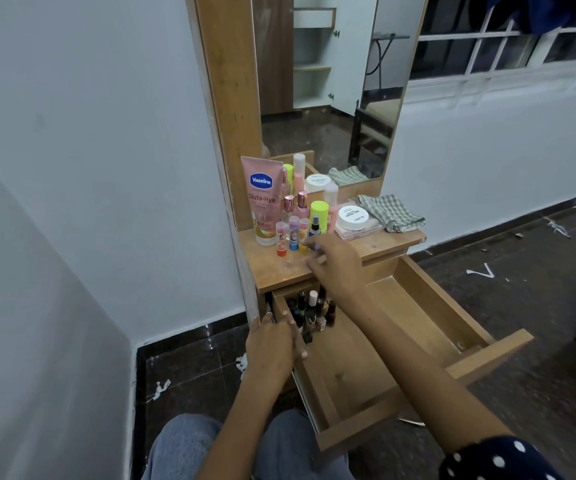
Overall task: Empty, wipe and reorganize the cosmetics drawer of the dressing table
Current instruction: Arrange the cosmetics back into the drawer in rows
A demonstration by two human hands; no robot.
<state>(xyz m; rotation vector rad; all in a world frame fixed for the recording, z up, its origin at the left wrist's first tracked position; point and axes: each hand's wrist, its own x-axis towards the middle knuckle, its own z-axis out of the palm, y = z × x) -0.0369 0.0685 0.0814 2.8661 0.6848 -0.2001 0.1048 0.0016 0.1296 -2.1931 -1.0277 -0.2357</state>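
Note:
The wooden drawer (414, 306) of the dressing table stands pulled far out. Several nail polish bottles (312, 311) crowd its back left corner; the remaining drawer floor is bare wood. My left hand (274, 344) rests on the drawer's left wall beside the bottles, fingers loosely bent. My right hand (335, 263) hovers over the tabletop (279, 271) with fingers spread, at a small dark spray bottle (315, 227) and several lip balm tubes (293, 235); whether it touches them is hidden. A pink Vaseline tube (261, 199) stands at the back left.
A checked cloth (390, 211) lies at the tabletop's right end, next to a white jar (353, 217) on a pink case. The mirror (324, 84) rises behind. A white wall runs along the left; dark tiled floor with paper scraps lies around.

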